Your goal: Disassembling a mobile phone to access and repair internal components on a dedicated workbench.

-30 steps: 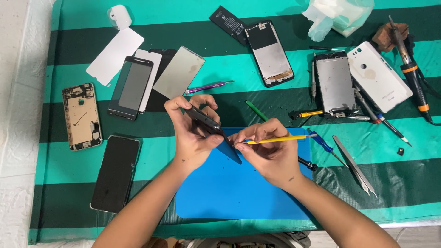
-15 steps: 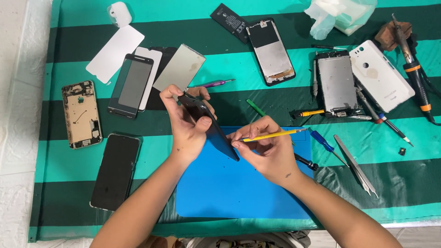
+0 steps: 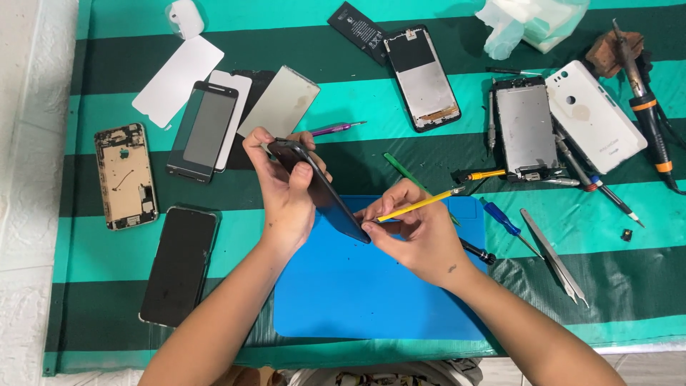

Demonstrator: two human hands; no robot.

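Only the head view here, so that's all I'm going on. Left hand (image 3: 286, 196) is wrapped around a dark phone (image 3: 321, 191), tipped up on edge over the top-left corner of the blue mat (image 3: 371, 286), thumb pressed on the face. Right hand (image 3: 414, 232) is pinching a yellow tool (image 3: 418, 204) like a pencil, tip right at the phone's lower end, about 4 o'clock from the left hand. Looks to me like the prying step, working the tip into the seam at that bottom corner. Can't tell if it's actually in the gap or just touching.

Next move probably needs a steady left grip and a gentle slide along the edge, not a hard lever, or the glass could crack.

Around them: a black phone (image 3: 179, 264) flat at 8 o'clock, a gutted frame (image 3: 127, 177) at 9, a screen (image 3: 204, 129) at 10, another open phone (image 3: 423, 77) at 1, a white back cover (image 3: 595, 114) at 2, a blue screwdriver (image 3: 504, 223) and tweezers (image 3: 554, 256) at 3.
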